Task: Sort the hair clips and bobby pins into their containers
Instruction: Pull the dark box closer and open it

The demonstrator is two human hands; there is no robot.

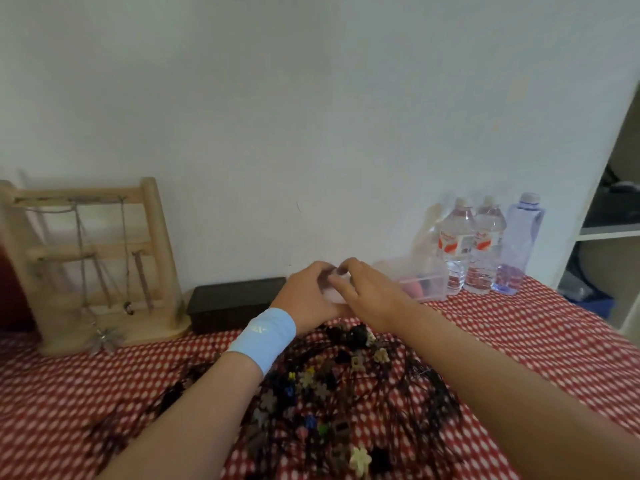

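Fingers of left hand [304, 296] and right hand [370, 296]: curled, jointly gripping blurred pale item [331, 294]; forearms outstretched; hair clips [346, 393] heaped beneath wrists on desk [519, 341].

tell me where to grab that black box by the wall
Probably pinch the black box across its narrow width near the middle, coming from above: its long back side lies along the wall and the wooden stand crowds its left end.

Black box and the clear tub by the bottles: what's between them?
Head view: the left hand and right hand, together holding a small pale object.
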